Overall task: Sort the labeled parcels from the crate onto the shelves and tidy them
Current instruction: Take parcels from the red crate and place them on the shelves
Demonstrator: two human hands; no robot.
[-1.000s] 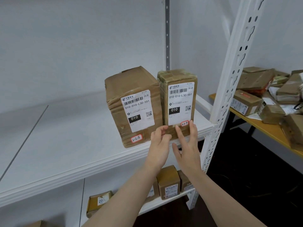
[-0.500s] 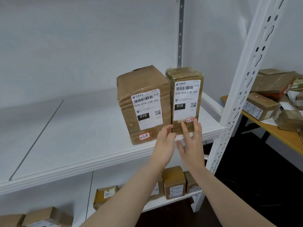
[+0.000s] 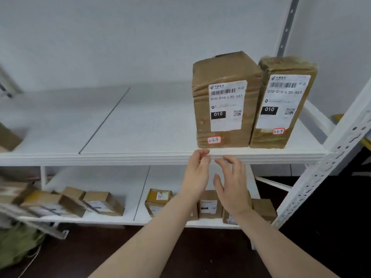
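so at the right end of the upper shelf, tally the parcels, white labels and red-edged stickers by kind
parcels: 2
white labels: 2
red-edged stickers: 2
total: 6

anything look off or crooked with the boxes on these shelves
Mostly tidy. The left box and right box stand upright, side by side, labels out, at the front edge of the upper shelf. The left box is creased down its front left corner. On the lower shelf, the parcels at the left lie tilted and jumbled.
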